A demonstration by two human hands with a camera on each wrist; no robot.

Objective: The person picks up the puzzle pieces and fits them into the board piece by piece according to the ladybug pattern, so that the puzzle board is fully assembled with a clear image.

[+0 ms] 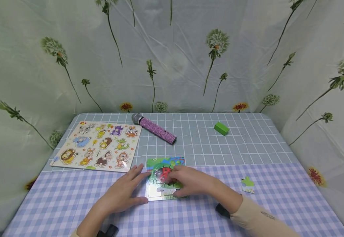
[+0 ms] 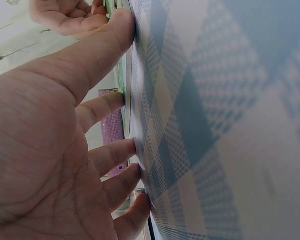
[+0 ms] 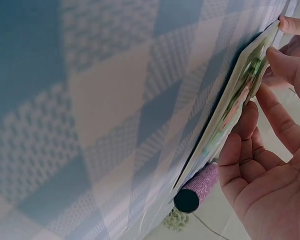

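Note:
A ladybug jigsaw puzzle (image 1: 157, 162) in a flat board lies on the checked cloth, with a bare pale spot at its lower left. My right hand (image 1: 186, 181) is over the board's right side; its thumb and fingers pinch a puzzle piece (image 3: 255, 89) close over the board, largely hidden by the fingers. At the board's left edge my left hand (image 1: 124, 189) rests with fingers spread, thumb tip by the lower left corner and index fingertip at the left rim. Apart to the right lies a loose green and white puzzle piece (image 1: 248, 185).
An animal peg puzzle board (image 1: 93, 142) lies at the back left. Beside it is a glittery purple microphone (image 1: 157, 130), and a green block (image 1: 221, 128) sits at the back right. A floral curtain (image 1: 178, 59) hangs behind the table.

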